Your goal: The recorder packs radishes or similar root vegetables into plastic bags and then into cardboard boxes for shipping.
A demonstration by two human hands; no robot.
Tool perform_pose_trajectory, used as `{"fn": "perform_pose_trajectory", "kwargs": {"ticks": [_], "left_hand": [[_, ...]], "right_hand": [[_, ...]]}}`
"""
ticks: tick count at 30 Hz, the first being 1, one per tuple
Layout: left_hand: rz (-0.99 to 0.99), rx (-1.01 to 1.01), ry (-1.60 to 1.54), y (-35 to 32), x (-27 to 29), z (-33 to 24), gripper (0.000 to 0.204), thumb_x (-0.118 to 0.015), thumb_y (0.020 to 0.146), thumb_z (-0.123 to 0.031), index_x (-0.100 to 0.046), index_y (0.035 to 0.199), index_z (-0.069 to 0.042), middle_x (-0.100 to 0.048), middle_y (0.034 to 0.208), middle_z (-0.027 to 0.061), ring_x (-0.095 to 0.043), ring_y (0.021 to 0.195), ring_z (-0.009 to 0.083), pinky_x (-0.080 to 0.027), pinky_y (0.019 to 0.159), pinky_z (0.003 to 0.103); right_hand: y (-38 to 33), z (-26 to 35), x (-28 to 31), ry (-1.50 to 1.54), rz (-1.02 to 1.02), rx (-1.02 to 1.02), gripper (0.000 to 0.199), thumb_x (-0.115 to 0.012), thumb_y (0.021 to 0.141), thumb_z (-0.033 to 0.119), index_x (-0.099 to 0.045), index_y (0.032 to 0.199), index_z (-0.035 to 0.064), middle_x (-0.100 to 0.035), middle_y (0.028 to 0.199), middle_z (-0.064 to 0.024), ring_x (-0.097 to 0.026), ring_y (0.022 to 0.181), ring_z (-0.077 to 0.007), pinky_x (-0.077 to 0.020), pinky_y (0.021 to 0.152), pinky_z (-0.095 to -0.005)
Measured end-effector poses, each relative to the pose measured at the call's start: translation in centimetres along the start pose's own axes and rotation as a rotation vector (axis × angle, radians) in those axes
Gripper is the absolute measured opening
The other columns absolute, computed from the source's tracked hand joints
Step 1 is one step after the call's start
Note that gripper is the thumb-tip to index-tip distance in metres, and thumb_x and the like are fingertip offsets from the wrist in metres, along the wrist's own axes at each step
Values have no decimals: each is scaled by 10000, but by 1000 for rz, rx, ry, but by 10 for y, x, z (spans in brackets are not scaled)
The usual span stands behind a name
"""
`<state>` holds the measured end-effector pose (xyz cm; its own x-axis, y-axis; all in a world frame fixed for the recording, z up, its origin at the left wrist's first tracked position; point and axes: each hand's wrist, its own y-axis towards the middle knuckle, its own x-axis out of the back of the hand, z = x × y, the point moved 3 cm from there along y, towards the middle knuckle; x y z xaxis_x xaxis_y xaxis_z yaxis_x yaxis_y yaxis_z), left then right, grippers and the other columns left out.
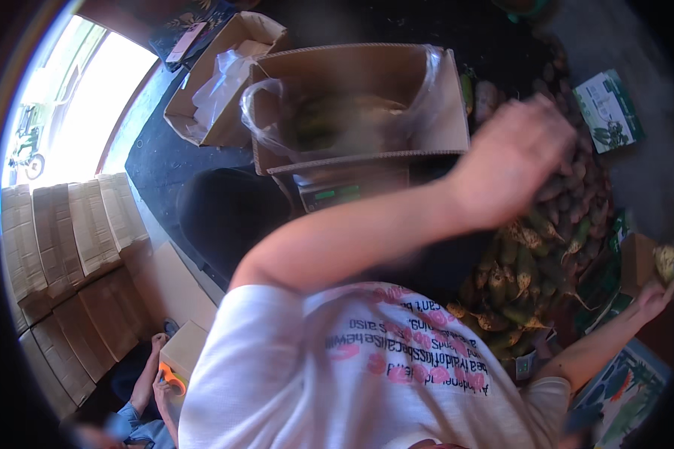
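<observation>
Two open cardboard boxes: one small with loose plastic (225, 82), one lined box (359, 97) holding greenish produce; left hand (513, 161) blurred above the corn pile (532, 262), finger spread cannot be told; right hand (655, 295) fingers closed around one corn cob (668, 262) at far right.

A lined box (367, 112) sits at the top middle on a scale (337, 193), with produce in its bag. Left of it stands a second box (225, 82), a bag inside. Right of the lined box, a heap of cobs (532, 262) runs down the floor toward the lower right. A small printed carton (610, 108) lies right of the heap's top end. Flat cartons (75, 247) stack along the left edge. Another person's hands (157, 382) sit at the lower left beside a small box (183, 348).
</observation>
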<state>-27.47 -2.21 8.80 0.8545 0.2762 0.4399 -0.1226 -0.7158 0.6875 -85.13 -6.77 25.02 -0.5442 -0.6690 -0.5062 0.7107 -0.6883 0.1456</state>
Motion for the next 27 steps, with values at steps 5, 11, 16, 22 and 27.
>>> {"fn": "perform_pose_trajectory", "kwargs": {"ticks": [5, 11, 16, 22, 27], "left_hand": [[467, 601, 475, -85, 108, 121, 559, -667, 869, -256, -495, 1317, 30, -613, 1212, 231, -582, 1182, 378, -488, 993, 451], [929, 777, 273, -121, 106, 156, 373, -672, 844, -177, -610, 1179, -27, -688, 1064, 194, -677, 1029, 347, -553, 870, 456], [902, 519, 240, -144, 98, 157, 178, -639, 796, -62, -689, 967, -50, -700, 942, 138, -703, 885, 310, -560, 784, 382], [993, 487, 186, -149, 103, 139, 185, -633, 789, -61, -654, 965, -9, -692, 903, 139, -696, 887, 284, -546, 805, 383], [987, 469, 118, -147, 107, 130, 209, -624, 786, -39, -635, 990, 1, -691, 902, 152, -707, 849, 296, -564, 760, 378]], "right_hand": [[196, -59, -66, -619, -829, 586, 562, -505, 1001, 173, -315, 1454, -101, -333, 1523, -242, -275, 1447, -328, -181, 1211, -500], [431, -238, -210, 4, 407, -24, 632, -551, 932, 149, -310, 1446, -129, -344, 1519, -258, -302, 1436, -371, -166, 1206, -545], [507, -427, -256, -767, 143, -35, 483, -675, 781, -13, -586, 1256, -27, -662, 1183, -139, -640, 1103, -256, -489, 1012, -399], [505, -514, -211, -826, 210, -395, 746, -859, 673, 88, -516, 1334, 37, -678, 1111, -55, -627, 1043, -154, -496, 956, -337], [510, -544, -179, -1136, 263, -397, 844, -856, 618, 168, -480, 1363, 42, -675, 1140, -148, -652, 1074, -248, -511, 952, -376]]}}
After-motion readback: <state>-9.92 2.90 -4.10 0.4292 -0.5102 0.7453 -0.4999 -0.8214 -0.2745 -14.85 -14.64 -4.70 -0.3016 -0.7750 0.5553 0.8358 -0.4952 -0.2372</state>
